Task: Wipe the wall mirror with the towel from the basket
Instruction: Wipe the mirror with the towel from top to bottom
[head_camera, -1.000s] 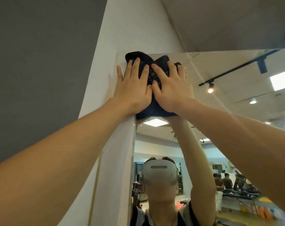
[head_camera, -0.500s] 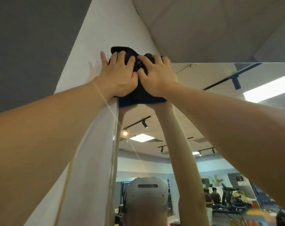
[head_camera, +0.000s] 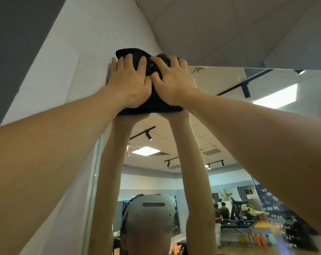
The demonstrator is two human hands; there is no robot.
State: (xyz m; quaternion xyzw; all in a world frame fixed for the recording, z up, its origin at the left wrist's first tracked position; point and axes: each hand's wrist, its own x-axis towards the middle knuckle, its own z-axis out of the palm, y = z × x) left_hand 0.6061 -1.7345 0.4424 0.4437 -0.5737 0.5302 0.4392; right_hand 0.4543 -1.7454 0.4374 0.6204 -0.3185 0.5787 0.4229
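Step in hand: wiping, at the mirror's upper left corner.

The towel point(head_camera: 152, 103), dark and bunched, is pressed flat against the wall mirror point(head_camera: 248, 144) at about 12 o'clock in the view, right where the glass meets the white wall point(head_camera: 86, 57) on the left and the ceiling point(head_camera: 220, 28) above. Part of the cloth laps over the corner onto the wall.

State of the hands: the left hand point(head_camera: 130, 83) and the right hand point(head_camera: 174, 83) lie side by side, touching at the thumbs, palms down on the towel with fingers spread. Neither is clenched around the cloth; both bear on it and pin it to the glass. Both arms are extended fully upward, and their reflections rise from 6 o'clock to meet the towel from below.

Progress, as a judgement: the wipe is at the top limit of the mirror. The large area of glass toward 3 o'clock and 5 o'clock shows no sign either way of having been wiped; this cannot be told from the view.

Next move, as a judgement:
1. Keep both palms loaded on the towel so it does not slip free.
2. Draw the cloth away from the corner, along the top edge toward 3 o'clock or straight down toward 6 o'clock.
3. Maintain even pressure; at full reach, control is reduced and the towel could drop.
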